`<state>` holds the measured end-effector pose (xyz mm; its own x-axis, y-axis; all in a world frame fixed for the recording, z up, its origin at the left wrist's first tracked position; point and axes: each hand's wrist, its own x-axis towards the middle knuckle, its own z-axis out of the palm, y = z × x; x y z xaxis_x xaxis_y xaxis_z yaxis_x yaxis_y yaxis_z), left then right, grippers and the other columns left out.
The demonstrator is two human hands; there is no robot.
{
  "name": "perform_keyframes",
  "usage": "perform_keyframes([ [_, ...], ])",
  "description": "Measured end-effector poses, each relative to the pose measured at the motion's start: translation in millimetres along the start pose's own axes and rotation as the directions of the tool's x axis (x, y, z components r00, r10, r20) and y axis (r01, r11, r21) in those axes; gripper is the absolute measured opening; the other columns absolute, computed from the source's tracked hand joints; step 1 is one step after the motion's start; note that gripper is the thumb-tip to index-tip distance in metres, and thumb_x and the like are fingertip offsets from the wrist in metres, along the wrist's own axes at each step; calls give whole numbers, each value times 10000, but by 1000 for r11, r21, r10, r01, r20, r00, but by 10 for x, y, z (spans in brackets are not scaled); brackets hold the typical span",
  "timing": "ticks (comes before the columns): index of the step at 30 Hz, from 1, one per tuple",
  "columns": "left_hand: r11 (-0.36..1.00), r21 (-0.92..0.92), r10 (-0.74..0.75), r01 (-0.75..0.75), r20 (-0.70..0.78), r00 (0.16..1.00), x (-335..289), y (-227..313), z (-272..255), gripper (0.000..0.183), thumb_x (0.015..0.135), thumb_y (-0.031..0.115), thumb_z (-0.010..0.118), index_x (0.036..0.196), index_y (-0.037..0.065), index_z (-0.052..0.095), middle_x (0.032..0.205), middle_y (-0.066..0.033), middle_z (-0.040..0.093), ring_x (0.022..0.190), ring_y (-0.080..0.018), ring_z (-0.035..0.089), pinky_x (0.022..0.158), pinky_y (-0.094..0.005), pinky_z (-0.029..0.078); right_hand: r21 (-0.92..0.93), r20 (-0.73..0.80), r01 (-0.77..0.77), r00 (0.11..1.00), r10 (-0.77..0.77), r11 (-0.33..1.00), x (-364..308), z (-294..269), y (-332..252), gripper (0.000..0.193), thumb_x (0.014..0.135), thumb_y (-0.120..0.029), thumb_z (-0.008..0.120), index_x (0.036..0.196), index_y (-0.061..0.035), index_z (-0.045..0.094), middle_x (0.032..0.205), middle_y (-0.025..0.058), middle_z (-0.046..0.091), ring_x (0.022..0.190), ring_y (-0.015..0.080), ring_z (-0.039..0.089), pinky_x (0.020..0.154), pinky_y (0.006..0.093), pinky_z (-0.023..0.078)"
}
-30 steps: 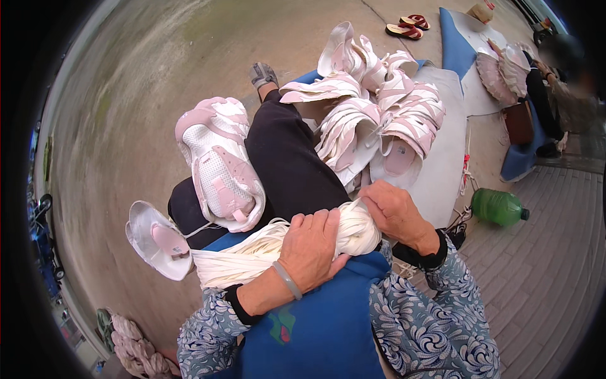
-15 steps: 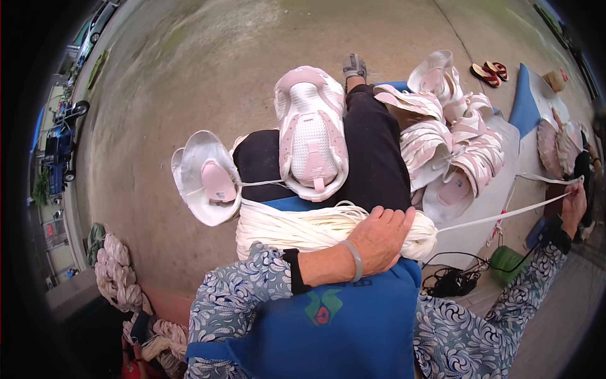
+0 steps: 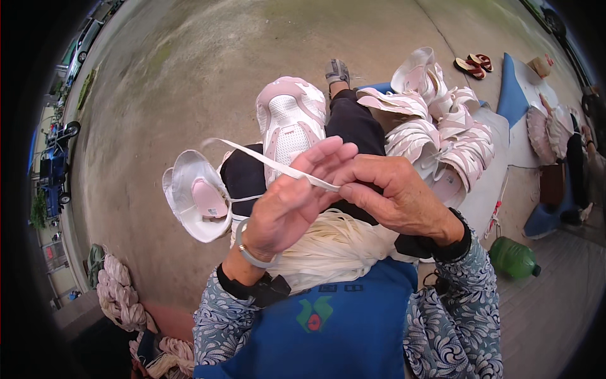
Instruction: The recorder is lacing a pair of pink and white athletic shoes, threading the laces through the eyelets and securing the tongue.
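Observation:
A flat white shoelace [image 3: 255, 156] runs across the palm of my left hand [image 3: 287, 205], whose fingers are stretched out. At the other side my right hand [image 3: 394, 196] pinches the lace between thumb and forefinger. Both hands are close together above my lap. Under them lies a thick bundle of cream laces [image 3: 334, 243]. Just beyond, a pink and white shoe upper [image 3: 289, 126] rests on my legs, partly hidden by my left hand. Another shoe upper [image 3: 196, 196] hangs at the left of my knee, joined by a thin cord.
To the right sits a heap of pink and white shoe uppers [image 3: 442, 129]. Further out are sandals [image 3: 473, 66], a green bottle [image 3: 512, 258] and another person beside more uppers [image 3: 549, 132]. Bundled uppers [image 3: 120, 294] lie at lower left. A blue apron [image 3: 341, 328] covers my lap.
My right hand has come in from the far right with the shoelace. My left hand has lifted off the lace bundle and turned palm up under the lace.

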<state>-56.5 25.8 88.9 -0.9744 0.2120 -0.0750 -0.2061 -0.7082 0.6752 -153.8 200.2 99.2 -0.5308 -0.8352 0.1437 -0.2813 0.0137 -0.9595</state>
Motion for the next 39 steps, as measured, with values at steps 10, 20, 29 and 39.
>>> perform_keyframes([
  [10, 941, -48, 306, -334, -295, 905, -200, 741, -506, 351, 1081, 260, 264, 1112, 35, 532, 436, 57, 315, 353, -75, 296, 537, -256, 415, -171, -169, -523, 851, 497, 835, -672, -561, 562, 191, 820, -139, 693, 964, -25, 642, 599, 24, 486, 547, 99, 454, 502, 281, 361],
  [20, 899, 337, -224, 281, -198, 954, -19, -338, -84, 506, 1063, 382, 294, 1064, -37, 578, 525, 42, 347, 487, -56, 354, 542, -226, 391, -253, -780, -724, 545, 308, 642, -1566, -1492, 724, 162, 871, -138, 677, 952, 1, 659, 617, -35, 501, 558, 52, 464, 513, 227, 367],
  [29, 793, 607, 161, 59, -302, 940, 24, 173, -93, 524, 1054, 431, 278, 1095, -16, 548, 469, 54, 315, 429, -60, 269, 492, -234, 322, 769, -131, -386, 686, 716, 510, -1596, -1318, 724, 565, 1036, -481, 356, 1043, 24, 610, 553, -75, 329, 458, 52, 330, 424, 192, 283],
  [39, 872, 472, 349, -132, -408, 844, -214, 569, -209, 445, 1070, 377, 258, 1077, 29, 534, 429, 76, 275, 363, -49, 197, 439, -225, 293, 889, -167, -120, 812, 559, 441, -1287, -1237, 445, 613, 1049, -479, 293, 931, 18, 632, 580, -23, 430, 474, 89, 466, 483, 224, 420],
])
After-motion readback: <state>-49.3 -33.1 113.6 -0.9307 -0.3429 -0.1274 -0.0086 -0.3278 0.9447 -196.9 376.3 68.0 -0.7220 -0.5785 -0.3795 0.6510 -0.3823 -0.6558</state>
